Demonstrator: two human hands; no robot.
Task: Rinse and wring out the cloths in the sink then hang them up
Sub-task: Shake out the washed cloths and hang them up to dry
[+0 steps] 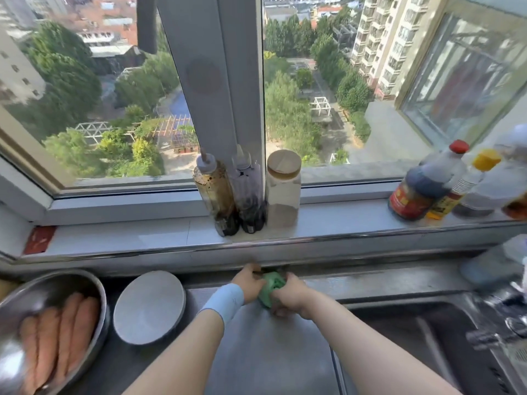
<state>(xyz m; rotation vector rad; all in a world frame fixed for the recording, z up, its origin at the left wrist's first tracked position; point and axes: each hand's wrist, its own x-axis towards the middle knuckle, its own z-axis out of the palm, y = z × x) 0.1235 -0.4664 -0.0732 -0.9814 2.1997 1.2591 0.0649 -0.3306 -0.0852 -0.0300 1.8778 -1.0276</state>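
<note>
A bunched green cloth (270,286) sits at the back of the steel drainboard (265,354), just under the window ledge. My left hand (248,283), with a light blue wristband, grips its left side. My right hand (291,295) grips its right side, fingers curled around the fabric. The sink basin (405,332) lies to the right of my hands, and the blurred tap (502,317) stands at its right edge. No other cloth shows.
A steel bowl of pink sausages (54,332) and an upturned grey plate (149,306) stand to the left. Two sauce bottles (228,195) and a lidded jar (283,189) stand on the sill (114,238). Several condiment bottles (427,183) crowd the sill's right end.
</note>
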